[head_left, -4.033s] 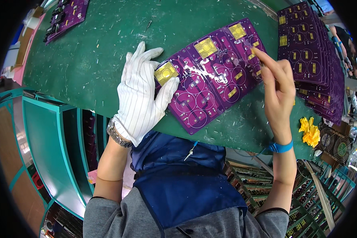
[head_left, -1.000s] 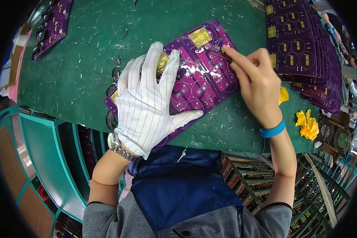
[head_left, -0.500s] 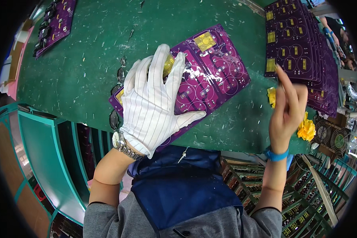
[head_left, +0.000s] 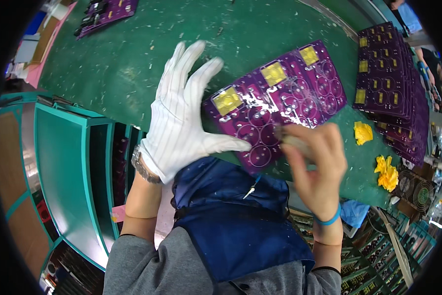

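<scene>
A purple circuit board panel (head_left: 299, 105) with yellow tape squares and printed circles lies tilted on the green bench. My left hand (head_left: 181, 113), in a white striped glove, is open at the panel's left edge, fingers spread. Its thumb reaches over the near left part of the panel; I cannot tell whether it touches. My bare right hand (head_left: 319, 160), a blue band at its wrist, is closed in a pinch over the panel's near edge. A small dark and pale thing shows at its fingertips, too blurred to name.
A stack of purple boards (head_left: 385, 73) stands at the right. Crumpled yellow pieces (head_left: 387, 173) lie near it. Another board with black parts (head_left: 108, 14) is at the far left. A teal rack (head_left: 66, 162) stands below the green bench (head_left: 181, 24) at the left.
My left hand has lifted off the panel's middle to its left edge, uncovering the tape squares. My right hand has come left from beside the stack to the panel. The view has shifted.
</scene>
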Tool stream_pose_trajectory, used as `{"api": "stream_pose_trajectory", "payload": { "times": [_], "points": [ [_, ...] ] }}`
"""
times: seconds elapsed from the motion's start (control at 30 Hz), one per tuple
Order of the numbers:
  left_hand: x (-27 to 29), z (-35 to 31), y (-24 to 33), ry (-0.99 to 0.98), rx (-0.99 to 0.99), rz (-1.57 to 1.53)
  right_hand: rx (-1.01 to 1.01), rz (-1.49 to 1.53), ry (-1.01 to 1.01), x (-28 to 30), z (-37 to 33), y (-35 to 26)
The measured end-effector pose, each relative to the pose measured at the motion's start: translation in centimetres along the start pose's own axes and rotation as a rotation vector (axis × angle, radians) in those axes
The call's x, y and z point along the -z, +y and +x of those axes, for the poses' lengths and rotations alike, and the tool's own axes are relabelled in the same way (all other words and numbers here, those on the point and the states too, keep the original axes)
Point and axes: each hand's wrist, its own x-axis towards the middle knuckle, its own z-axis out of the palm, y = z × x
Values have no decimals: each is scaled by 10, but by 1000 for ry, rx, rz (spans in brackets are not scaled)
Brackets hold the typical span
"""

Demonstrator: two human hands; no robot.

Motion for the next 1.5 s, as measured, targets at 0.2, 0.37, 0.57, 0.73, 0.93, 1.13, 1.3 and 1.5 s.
{"api": "stream_pose_trajectory", "payload": {
  "times": [0.2,0.37,0.57,0.73,0.93,1.13,1.3,1.5],
  "points": [
    [0,-19,-17,-28,-14,81,82,32,-137,-46,17,-23],
    [-4,-20,-20,-18,-25,106,-3,-63,-127,-54,20,-36],
    [-6,-18,-15,-17,-11,56,-20,76,-23,-49,30,-19],
    [-1,-10,-7,-30,16,43,-18,16,199,-16,48,5],
    [-34,7,10,45,37,67,85,-187,79,-28,43,25],
    [-36,8,8,37,5,27,-18,-237,-121,-22,43,21],
    [-38,9,8,26,-8,10,48,-110,98,-32,47,41],
    [-35,7,7,54,17,9,139,6,207,0,67,21]
  ]
}}
